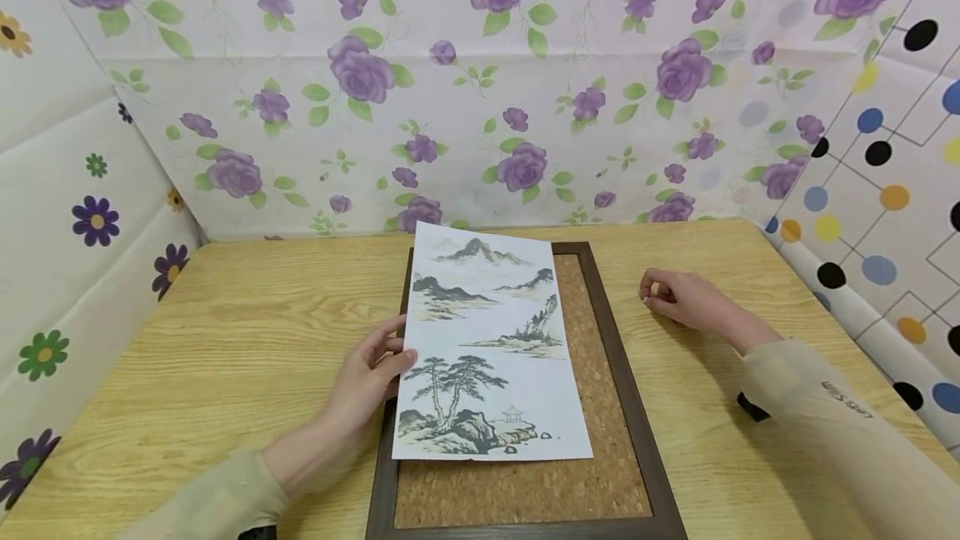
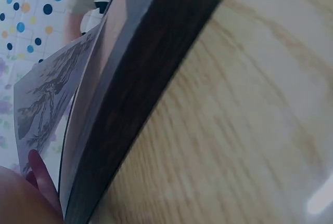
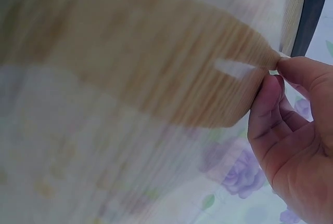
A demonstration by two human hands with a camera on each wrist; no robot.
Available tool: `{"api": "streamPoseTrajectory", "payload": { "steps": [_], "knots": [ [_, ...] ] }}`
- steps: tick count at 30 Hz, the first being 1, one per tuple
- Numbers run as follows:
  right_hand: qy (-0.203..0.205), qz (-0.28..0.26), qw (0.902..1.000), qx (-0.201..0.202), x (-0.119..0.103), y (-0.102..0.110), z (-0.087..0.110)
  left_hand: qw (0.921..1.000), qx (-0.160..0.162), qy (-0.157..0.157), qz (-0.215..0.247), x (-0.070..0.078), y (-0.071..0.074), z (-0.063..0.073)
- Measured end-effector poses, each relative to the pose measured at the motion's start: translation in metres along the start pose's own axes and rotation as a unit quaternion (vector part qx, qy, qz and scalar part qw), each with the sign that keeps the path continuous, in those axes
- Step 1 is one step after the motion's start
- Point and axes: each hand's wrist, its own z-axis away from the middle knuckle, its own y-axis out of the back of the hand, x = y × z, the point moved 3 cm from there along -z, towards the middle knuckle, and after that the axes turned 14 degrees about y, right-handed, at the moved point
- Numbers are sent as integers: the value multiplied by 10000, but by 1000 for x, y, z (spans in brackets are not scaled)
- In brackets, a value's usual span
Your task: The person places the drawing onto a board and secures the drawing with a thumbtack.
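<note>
My left hand (image 1: 367, 377) pinches the left edge of a paper print (image 1: 487, 332), thumb on its face and fingers behind. The print shows an ink landscape of mountains, pines and a pavilion, and looks tilted up at an angle over a cork board (image 1: 517, 494) with a dark brown frame (image 1: 622, 373). In the left wrist view, the print (image 2: 49, 99) stands off the board beside the frame's thick edge (image 2: 135, 78). My right hand (image 1: 690, 302) rests on the table right of the board, fingers loosely curled. Nothing clearly shows between thumb and forefinger (image 3: 268, 99).
The wood-grain table (image 1: 247, 332) extends on both sides of the board. Behind it hangs a cloth (image 1: 450, 107) with purple roses. A dotted cloth (image 1: 877, 215) stands at the right, and a flowered one (image 1: 90, 273) at the left.
</note>
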Motion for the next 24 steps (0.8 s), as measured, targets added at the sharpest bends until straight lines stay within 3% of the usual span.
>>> {"api": "streamPoseTrajectory", "payload": {
  "steps": [6, 13, 24],
  "knots": [
    [64, -6, 10000, 12, -1, 0, 0, 9998, -97, -133, -56, -4, -6, 0],
    [104, -24, 9999, 51, -2, 0, 1, 9958, -183, -516, -731, -3, -11, 1],
    [9, -2, 10000, 19, -5, 0, 3, 9852, -603, -815, -1379, -1, -18, 2]
  ]
}}
